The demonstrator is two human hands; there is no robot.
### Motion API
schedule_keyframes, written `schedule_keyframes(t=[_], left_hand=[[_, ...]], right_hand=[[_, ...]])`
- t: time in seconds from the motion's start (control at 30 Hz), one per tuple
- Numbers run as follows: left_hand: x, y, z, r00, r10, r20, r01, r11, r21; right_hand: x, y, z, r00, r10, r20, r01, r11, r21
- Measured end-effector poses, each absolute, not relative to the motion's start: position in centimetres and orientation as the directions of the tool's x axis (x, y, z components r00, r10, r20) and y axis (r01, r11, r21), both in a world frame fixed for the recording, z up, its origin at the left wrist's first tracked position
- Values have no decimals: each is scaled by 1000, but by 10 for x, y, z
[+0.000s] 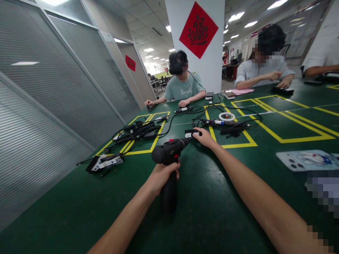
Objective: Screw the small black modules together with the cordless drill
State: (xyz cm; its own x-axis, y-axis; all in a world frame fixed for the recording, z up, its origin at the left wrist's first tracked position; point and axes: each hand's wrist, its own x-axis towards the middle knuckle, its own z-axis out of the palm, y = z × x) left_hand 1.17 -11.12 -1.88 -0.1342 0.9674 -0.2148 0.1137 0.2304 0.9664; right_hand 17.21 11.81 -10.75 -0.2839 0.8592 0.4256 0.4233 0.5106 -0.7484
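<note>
My left hand (162,176) is wrapped round the grip of a black cordless screwdriver (169,155), which points away from me over the green table (206,211). The tool's tip meets a small black and white part (191,133). My right hand (205,137) reaches forward and pinches that part, holding it down on the table just left of a yellow line.
A pile of black cables and adapters (140,132) lies in a yellow box at left. More black parts (104,163) sit nearer. A white tape roll (227,116) and cables lie ahead. A phone (307,159) rests at right. Other people sit across the table.
</note>
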Motion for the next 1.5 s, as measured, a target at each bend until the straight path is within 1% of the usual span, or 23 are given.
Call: schedule_keyframes(t=[0.13, 0.33, 1.0, 1.3, 1.5], left_hand=[[12, -111, -19, -133, 965, -224, 98, 238, 966], [11, -111, -20, -106, 974, -199, 102, 210, 972], [9, -111, -23, -99, 968, -232, 113, 242, 964], [8, -111, -23, -98, 976, -194, 113, 204, 972], [11, -111, -20, -100, 974, -205, 124, 217, 968]], right_hand=[[172, 119, -109, -283, 857, 430, 423, 514, -746], [172, 120, -110, -287, 854, 434, 420, 520, -744], [173, 117, -108, -281, 855, 436, 417, 518, -747], [173, 120, -110, -286, 850, 443, 417, 526, -741], [174, 121, -112, -294, 840, 457, 396, 542, -741]])
